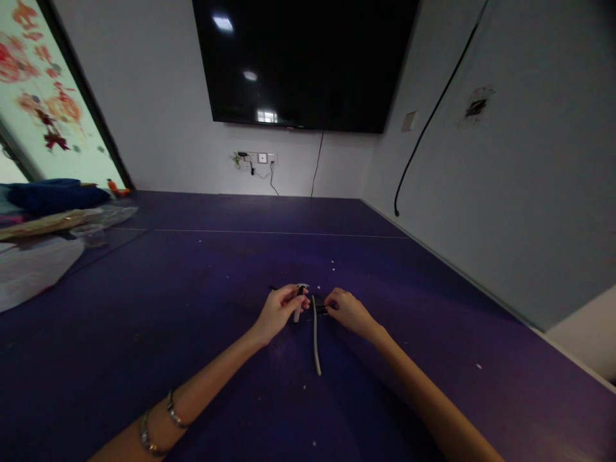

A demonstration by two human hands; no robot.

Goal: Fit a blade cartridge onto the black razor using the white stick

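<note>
My left hand [280, 309] is closed around a small upright tool [297, 314]. It has a silvery crosswise head on top and a slim black and whitish handle; its exact kind is too small to tell. My right hand [347, 310], fingers pinched, is at a small dark flat object [321, 309] on the purple surface, whose kind I cannot make out. Between the two hands a thin pale grey strip of cable or tubing [316, 343] lies lengthwise, its far end beside the dark object. A small black piece [272, 288] shows just behind my left hand.
The wide purple surface [192, 359] carries scattered white specks. Plastic bags [38, 269] and folded dark blue cloth [58, 196] lie at the left. A large television [308, 64] hangs above wall sockets [262, 158]. A black cable [433, 112] dangles along the right wall.
</note>
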